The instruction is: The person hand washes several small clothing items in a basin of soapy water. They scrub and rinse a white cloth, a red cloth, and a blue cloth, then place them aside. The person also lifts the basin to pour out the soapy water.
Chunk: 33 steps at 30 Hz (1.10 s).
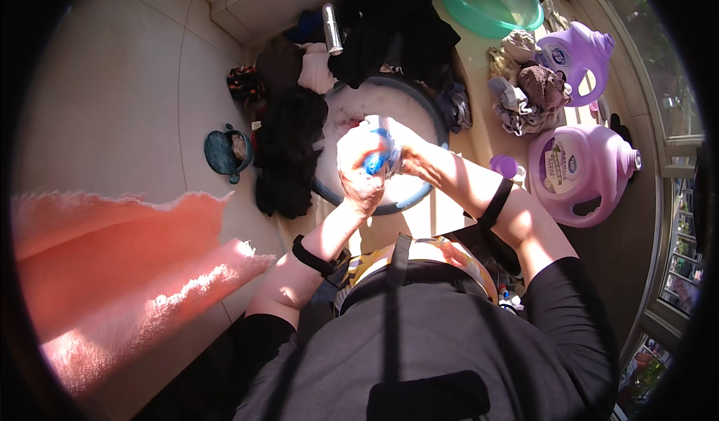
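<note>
Both of my hands are pressed together over a round blue-grey basin [437, 119] filled with white suds [401, 104]. Between them is a bunched, wet blue cloth [375, 163], mostly hidden by fingers and foam. My left hand [360, 182] grips it from the left and my right hand [405, 150] from the right. Lather covers the fingers. Just beyond my hands, something dark red [353, 121] shows through the foam.
Black clothes [286, 146] lie around the basin's left and far sides, beneath a shiny metal cylinder [332, 31]. A soap dish [218, 149] and pink towel [123, 241] are left. Right are bunched laundry [539, 87], two detergent jugs [584, 171] and a green basin [494, 3].
</note>
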{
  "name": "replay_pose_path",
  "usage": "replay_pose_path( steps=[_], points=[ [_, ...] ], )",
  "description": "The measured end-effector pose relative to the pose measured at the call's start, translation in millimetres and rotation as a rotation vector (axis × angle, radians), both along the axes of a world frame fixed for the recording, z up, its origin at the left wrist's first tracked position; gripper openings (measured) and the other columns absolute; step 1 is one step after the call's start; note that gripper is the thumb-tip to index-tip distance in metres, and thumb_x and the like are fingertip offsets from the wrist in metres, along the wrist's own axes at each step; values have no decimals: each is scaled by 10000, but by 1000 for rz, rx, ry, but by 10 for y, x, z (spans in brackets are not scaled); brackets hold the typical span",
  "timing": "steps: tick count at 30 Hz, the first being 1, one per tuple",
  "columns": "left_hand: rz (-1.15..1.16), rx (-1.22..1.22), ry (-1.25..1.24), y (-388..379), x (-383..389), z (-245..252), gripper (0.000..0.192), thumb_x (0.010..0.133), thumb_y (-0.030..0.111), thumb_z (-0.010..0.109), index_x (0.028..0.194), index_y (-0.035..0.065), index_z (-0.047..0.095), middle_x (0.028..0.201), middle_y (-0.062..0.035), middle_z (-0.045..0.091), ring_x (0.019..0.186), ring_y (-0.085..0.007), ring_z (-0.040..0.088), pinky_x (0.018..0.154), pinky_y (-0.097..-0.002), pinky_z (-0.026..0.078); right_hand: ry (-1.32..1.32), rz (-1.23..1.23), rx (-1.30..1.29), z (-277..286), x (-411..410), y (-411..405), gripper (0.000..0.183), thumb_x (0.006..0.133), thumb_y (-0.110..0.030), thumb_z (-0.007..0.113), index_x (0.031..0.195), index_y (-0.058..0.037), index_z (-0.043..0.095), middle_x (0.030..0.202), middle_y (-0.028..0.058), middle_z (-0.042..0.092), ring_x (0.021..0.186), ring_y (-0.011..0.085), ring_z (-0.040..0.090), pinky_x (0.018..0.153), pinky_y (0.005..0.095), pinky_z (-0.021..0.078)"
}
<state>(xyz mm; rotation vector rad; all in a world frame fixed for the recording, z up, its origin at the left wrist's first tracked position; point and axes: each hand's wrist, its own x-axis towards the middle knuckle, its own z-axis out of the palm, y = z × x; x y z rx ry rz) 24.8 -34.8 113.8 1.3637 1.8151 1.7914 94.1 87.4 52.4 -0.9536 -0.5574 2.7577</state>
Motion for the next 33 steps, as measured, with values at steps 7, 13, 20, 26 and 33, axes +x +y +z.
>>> replay_pose_path(
  steps=[7,13,20,26,33],
  points=[
    [-103,31,334,-80,56,-167,245,612,27,687,839,118,671,903,-77,657,908,-302,596,962,-443,388,-67,387,62,-122,0,124,132,879,-150,645,943,-37,674,870,64,683,774,173,649,691,304,555],
    [-115,-15,342,-113,61,-504,241,602,32,671,822,128,645,920,-51,642,928,-275,566,967,-435,371,-323,370,202,-236,10,55,257,965,-201,437,884,-36,617,864,110,628,746,203,605,659,323,519],
    [-6,-424,-321,35,-202,-826,281,830,149,661,1093,92,581,1146,-108,580,1090,-259,548,992,-383,427,-346,-25,56,-217,58,-78,375,1018,-345,401,1149,-43,580,1090,151,646,996,265,657,856,457,557],
    [-8,-340,-832,162,-491,-659,756,920,539,560,1504,167,255,1562,-110,228,1399,-302,328,1064,-580,301,-126,-272,213,329,-17,517,470,1020,-454,398,1174,-74,628,1127,117,675,1013,260,659,824,461,563],
    [-108,-654,-704,110,-546,-1030,604,953,459,525,1440,138,366,1464,-75,394,1264,-254,472,970,-479,412,128,-756,124,957,-260,1342,783,953,-640,409,1493,-94,259,1504,209,288,1313,441,398,1061,607,403]
  ],
)
